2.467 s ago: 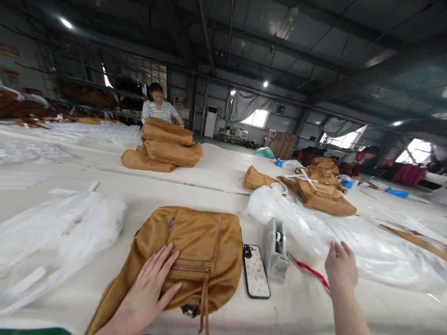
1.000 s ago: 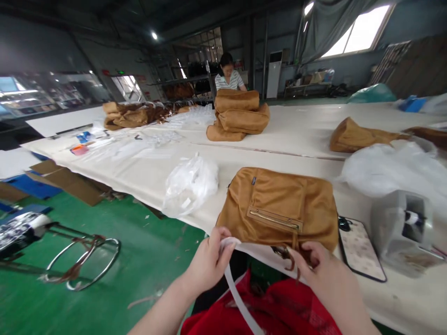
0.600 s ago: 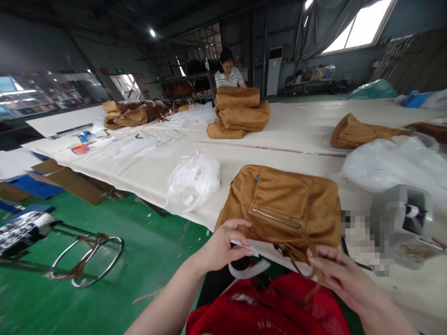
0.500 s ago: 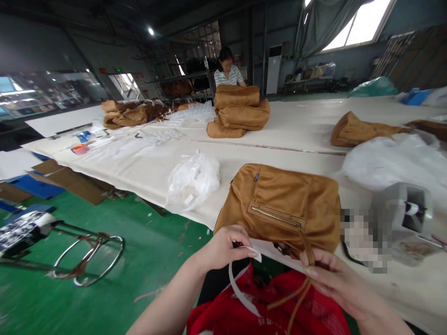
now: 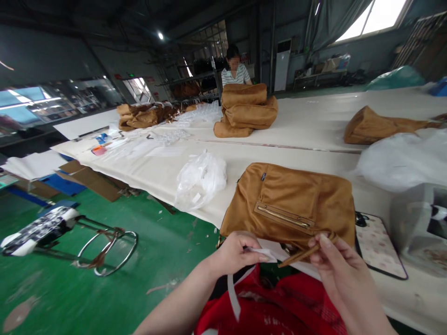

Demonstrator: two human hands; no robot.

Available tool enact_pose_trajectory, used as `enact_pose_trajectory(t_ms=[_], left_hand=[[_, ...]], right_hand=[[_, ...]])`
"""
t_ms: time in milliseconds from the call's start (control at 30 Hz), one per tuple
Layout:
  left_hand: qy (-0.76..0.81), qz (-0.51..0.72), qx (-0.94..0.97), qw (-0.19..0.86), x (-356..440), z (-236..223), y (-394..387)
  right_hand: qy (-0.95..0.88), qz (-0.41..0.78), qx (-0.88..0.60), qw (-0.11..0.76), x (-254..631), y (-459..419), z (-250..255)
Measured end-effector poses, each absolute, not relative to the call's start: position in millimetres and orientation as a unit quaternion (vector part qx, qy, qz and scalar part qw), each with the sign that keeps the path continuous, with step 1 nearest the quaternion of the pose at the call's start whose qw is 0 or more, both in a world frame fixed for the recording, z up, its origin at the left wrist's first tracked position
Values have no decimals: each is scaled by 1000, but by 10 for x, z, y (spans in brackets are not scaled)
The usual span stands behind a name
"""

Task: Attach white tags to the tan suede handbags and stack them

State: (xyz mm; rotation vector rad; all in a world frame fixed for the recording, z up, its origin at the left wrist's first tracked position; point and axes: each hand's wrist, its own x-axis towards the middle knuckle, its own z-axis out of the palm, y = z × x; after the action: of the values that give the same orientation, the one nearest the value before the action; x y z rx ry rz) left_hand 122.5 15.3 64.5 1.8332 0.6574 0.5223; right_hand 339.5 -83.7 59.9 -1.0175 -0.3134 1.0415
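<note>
A tan suede bag (image 5: 293,204) with a brass zip pocket lies at the near edge of the cream table (image 5: 244,160). My left hand (image 5: 233,251) is closed in a pinch on a white strip (image 5: 234,291) that hangs down over the red cloth (image 5: 268,309) at my lap. My right hand (image 5: 340,265) pinches the bag's tan tassel pull (image 5: 300,256) just below the bag's front edge. Both hands are close together in front of the bag.
A phone in a patterned case (image 5: 379,246) and a tape dispenser (image 5: 421,228) sit right of the bag. A clear plastic bag (image 5: 201,179) lies to its left. A person (image 5: 235,70) stands behind stacked tan bags (image 5: 246,109). A toppled stool (image 5: 70,237) lies on the green floor.
My head turned left and down from the table top. Both hands left the table and came together below the bag; the left took the white strip, the right took the tassel pull and lifted it.
</note>
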Motion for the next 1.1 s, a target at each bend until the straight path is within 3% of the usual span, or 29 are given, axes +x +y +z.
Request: enact_pose_trajectory(t_ms=[267,667,1100], left_hand=[[225,222,807,498,1130,885,379],[233,206,780,544,1192,757,210],[246,144,665,690,1166,679,158]], right_hand=[[-130,453,-448,760,3290,-687,661],[-138,449,-451,758,3163,-658,619],[-147,455,-457,750,3197,-684,519]])
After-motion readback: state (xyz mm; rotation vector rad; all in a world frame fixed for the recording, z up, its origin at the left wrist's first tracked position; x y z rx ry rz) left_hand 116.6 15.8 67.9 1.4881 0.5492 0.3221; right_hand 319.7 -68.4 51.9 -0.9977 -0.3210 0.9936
